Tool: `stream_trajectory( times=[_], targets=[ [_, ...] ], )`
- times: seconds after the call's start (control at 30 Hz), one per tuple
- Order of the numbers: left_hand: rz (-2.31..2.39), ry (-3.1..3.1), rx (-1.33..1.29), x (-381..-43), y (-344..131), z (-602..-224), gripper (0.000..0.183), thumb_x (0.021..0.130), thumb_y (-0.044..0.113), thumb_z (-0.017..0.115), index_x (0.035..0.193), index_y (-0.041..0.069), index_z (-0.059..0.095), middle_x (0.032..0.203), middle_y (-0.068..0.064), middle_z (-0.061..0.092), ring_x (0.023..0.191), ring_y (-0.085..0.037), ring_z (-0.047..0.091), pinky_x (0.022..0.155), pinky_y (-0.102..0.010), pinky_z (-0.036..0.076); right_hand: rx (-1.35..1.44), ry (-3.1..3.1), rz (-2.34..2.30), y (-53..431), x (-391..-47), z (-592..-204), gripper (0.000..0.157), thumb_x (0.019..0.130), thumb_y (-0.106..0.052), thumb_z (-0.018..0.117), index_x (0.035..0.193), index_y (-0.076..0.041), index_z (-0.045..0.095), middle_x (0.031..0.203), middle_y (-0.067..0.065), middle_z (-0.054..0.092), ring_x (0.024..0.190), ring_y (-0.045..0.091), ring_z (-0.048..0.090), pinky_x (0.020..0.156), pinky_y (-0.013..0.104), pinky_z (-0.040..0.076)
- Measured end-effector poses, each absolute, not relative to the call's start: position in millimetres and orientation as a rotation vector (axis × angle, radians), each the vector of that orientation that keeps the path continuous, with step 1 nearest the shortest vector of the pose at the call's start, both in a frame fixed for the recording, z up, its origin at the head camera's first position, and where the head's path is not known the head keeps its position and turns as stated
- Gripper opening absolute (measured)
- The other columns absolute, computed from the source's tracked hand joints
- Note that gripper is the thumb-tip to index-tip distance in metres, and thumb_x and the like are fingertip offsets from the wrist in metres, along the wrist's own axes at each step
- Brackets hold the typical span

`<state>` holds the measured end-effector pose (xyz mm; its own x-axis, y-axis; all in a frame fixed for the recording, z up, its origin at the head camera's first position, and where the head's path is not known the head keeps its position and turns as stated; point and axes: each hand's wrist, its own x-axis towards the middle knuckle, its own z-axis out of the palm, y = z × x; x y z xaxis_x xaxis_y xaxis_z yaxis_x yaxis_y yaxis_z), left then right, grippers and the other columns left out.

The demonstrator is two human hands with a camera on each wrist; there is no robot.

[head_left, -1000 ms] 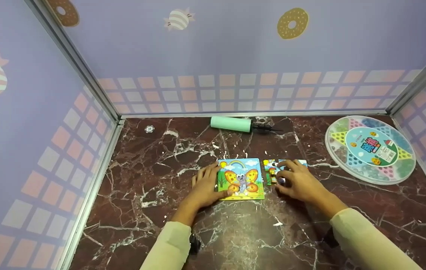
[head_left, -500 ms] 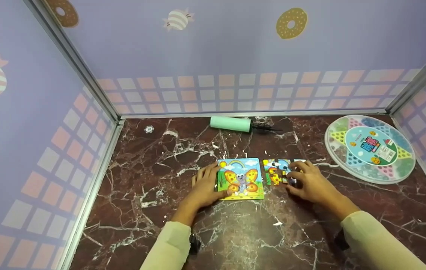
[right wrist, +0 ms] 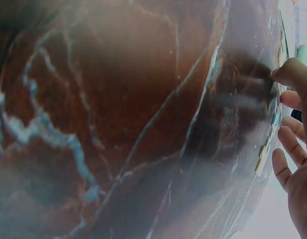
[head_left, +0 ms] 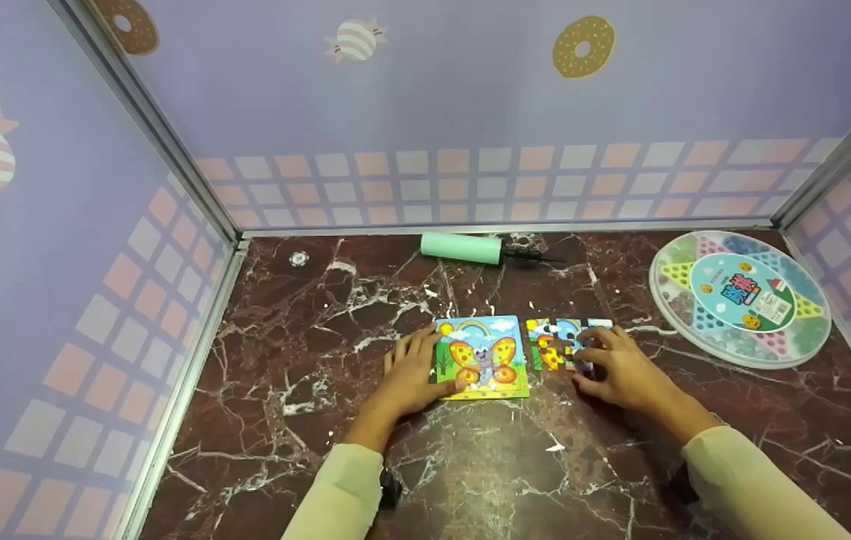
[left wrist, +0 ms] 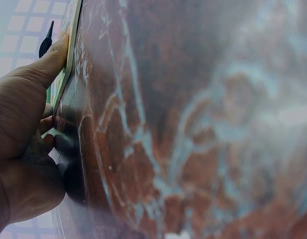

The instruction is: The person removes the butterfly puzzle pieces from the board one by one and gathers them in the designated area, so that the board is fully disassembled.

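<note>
1. Biggest risk: the right hand point(head_left: 620, 367), bent over loose puzzle pieces point(head_left: 548, 357) just right of the butterfly board point(head_left: 483, 354), could have shoved neighbouring pieces askew. Its grip looked apart, with no piece seen between thumb and fingers.
2. Next: the left hand point(head_left: 414, 375) had its grip clamped on the board's left side, thumb on the face; slackening could have let it skid on the smooth tabletop point(head_left: 470, 465).
3. Minor: pieces lay near the board's right edge, so a leftward push might have bumped it.
4. In the way: right hand hid some pieces.
5. Round game box point(head_left: 740, 296): well right of the board.
6. Mint cylinder point(head_left: 461, 247): behind the board.
7. Small chip point(head_left: 299, 259): behind-left of the board, well apart.
</note>
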<state>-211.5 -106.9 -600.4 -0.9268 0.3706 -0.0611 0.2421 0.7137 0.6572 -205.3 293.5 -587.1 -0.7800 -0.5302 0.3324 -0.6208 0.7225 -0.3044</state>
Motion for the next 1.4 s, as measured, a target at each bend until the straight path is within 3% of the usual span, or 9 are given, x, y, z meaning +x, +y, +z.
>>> stream_trajectory(
  times=[0.17, 0.3, 1.4],
  targets=[
    [1.010, 2.724, 0.485, -213, -107, -606, 0.104, 0.092, 0.063, 0.081, 0.170, 0.010, 0.037, 0.181, -0.016, 0.028, 0.166, -0.048, 0.021, 0.129, -0.078, 0.016, 0.915, -2.674, 0.617, 292, -205, -590, 0.023, 0.083, -0.017, 0.093, 0.102, -0.009, 0.084, 0.123, 0.021, 0.071, 0.110, 0.042, 0.065, 0.100, 0.067, 0.056],
    [1.012, 2.727, 0.494, -213, -107, -606, 0.105, 0.091, 0.064, 0.081, 0.169, 0.009, 0.037, 0.181, -0.017, 0.028, 0.165, -0.049, 0.021, 0.129, -0.079, 0.016, 0.903, -2.675, 0.624, 291, -204, -591, 0.022, 0.083, -0.017, 0.093, 0.103, -0.011, 0.085, 0.124, 0.019, 0.071, 0.111, 0.040, 0.065, 0.092, 0.060, 0.059],
    [0.994, 2.725, 0.465, -213, -106, -607, 0.107, 0.091, 0.066, 0.080, 0.170, 0.009, 0.037, 0.183, -0.013, 0.026, 0.167, -0.046, 0.019, 0.131, -0.076, 0.015, 0.883, -2.700, 0.657, 291, -202, -591, 0.023, 0.084, -0.018, 0.092, 0.106, -0.014, 0.087, 0.126, 0.014, 0.073, 0.113, 0.037, 0.066, 0.092, 0.057, 0.060]
  ],
)
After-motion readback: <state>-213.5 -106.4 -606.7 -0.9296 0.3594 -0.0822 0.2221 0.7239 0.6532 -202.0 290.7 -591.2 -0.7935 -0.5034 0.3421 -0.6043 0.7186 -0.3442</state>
